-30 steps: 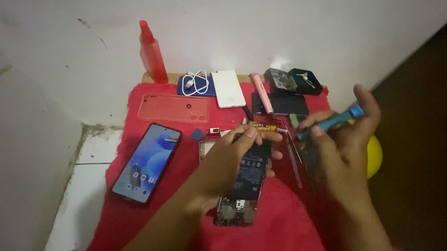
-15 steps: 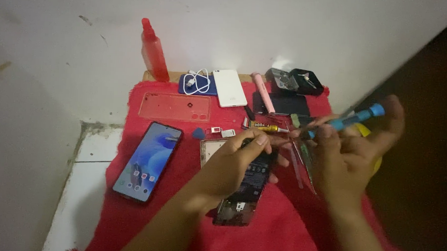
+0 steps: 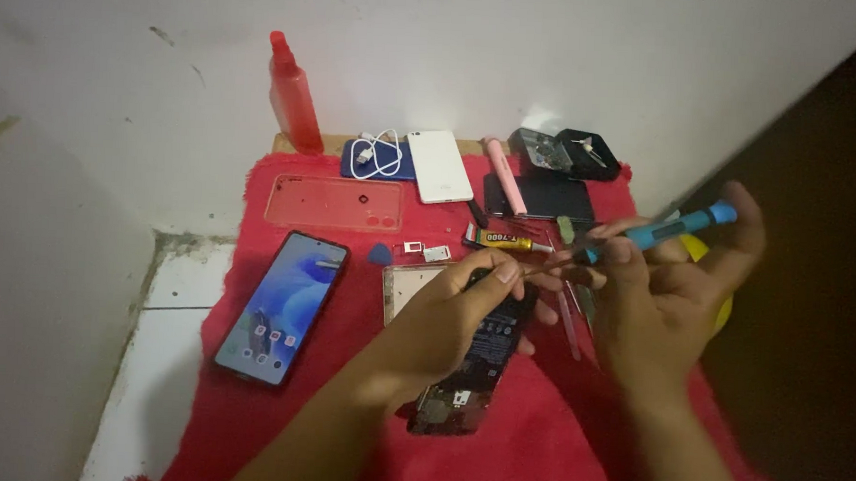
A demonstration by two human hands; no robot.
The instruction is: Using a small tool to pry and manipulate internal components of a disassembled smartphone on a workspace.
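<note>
A white wall point(image 3: 472, 52) with some dark marks stands behind the low table. A red fluffy cloth point(image 3: 554, 444) covers the table. On the left side the floor has white tiles point(image 3: 158, 354) with dirty joints. The right side is dark, and the light is dim.

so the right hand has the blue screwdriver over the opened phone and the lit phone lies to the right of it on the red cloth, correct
Not quite. The head view shows the lit phone lying to the left of the opened phone, not the right. The rest holds: the right hand has the blue screwdriver over the opened phone, and both phones lie on the red cloth.
</note>
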